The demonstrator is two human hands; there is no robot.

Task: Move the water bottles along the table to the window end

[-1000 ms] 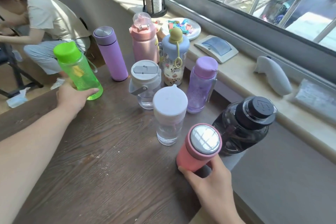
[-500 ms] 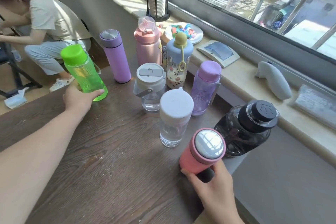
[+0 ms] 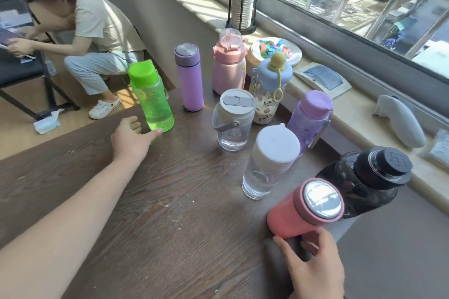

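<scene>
Near right, my right hand (image 3: pixel 313 262) has its fingers (image 3: pixel 283 244) wrapped round the base of the tilted coral flask (image 3: pixel 291 213), beside the black jug (image 3: pixel 359 182). Mid left, my left hand (image 3: pixel 131 141) lies loose, fingers spread, thumb tip just touching the upright green bottle (image 3: pixel 153 102). Other bottles cluster far right on the wood surface (image 3: pixel 170 201) by the windowsill (image 3: pixel 352 114).

The green bottle (image 3: pixel 151 98) is touched at its base by the left hand (image 3: pixel 131 139). The tilted coral flask (image 3: pixel 305 209) is gripped low by the right hand (image 3: pixel 313 267) on the desk (image 3: pixel 170 213).
</scene>
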